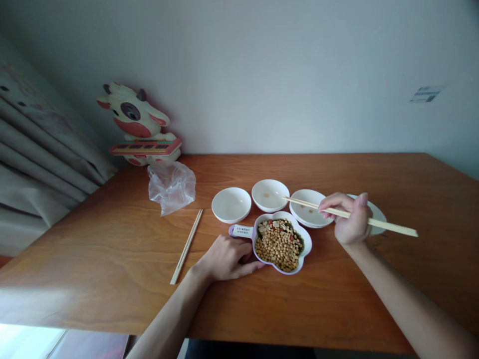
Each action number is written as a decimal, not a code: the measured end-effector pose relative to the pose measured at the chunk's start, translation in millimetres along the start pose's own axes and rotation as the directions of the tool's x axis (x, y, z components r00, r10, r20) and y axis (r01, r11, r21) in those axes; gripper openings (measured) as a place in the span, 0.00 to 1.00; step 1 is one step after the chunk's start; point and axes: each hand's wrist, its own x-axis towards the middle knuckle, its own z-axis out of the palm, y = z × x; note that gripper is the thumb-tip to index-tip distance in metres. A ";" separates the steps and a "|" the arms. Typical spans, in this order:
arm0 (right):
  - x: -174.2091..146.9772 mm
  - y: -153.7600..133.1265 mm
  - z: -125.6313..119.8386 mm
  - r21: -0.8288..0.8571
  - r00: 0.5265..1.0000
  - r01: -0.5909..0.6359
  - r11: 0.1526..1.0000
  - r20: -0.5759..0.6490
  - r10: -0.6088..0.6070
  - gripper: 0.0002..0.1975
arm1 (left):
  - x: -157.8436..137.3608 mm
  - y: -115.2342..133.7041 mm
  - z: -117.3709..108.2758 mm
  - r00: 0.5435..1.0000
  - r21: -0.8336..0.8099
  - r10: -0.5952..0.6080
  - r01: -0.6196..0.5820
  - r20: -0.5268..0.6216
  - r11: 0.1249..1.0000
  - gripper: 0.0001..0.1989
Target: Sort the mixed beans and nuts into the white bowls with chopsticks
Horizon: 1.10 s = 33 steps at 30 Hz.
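Note:
My right hand point(350, 217) is closed around a pair of wooden chopsticks point(392, 228), whose tips reach over the right rim of the middle white bowl point(270, 203). My left hand point(228, 257) rests on the table with curled fingers, its thumb against the side of a flower-shaped bowl point(307, 243) with a labelled handle point(241, 231). Yellow soybeans point(280, 249), pale peanut pieces, some red pieces and dark green bits fill that bowl. A few small tan pieces lie in the middle white bowl and in the right white bowl point(307, 195). The left white bowl point(231, 205) shows nothing inside.
A white plate point(378, 217) is partly hidden behind my right hand. Another pair of chopsticks point(187, 245) lies left of my left hand. A crumpled clear plastic bag point(172, 185) and a cow-shaped toy keyboard point(144, 124) stand at the back left, near a curtain point(48, 149).

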 end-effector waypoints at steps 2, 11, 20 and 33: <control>5.2 2.4 9.2 -0.025 1.000 -0.009 1.000 -0.021 0.009 0.40 | -1.4 1.2 0.7 0.997 0.019 0.066 -0.065 -0.033 0.998 0.23; 1.8 6.4 15.7 -0.004 1.000 -0.016 1.000 -0.007 0.016 0.41 | 34.8 7.7 -44.5 0.877 0.340 0.361 -0.250 -0.318 0.906 0.20; -12.0 7.1 0.5 0.156 0.998 -0.058 0.986 -0.027 0.063 0.39 | 40.9 -17.7 -57.0 0.836 0.504 0.362 -0.121 -0.413 0.855 0.20; -15.5 5.7 4.4 0.285 0.989 -0.093 0.954 -0.082 0.121 0.38 | 32.5 0.2 -53.7 0.912 0.558 0.319 -0.129 -0.259 0.820 0.10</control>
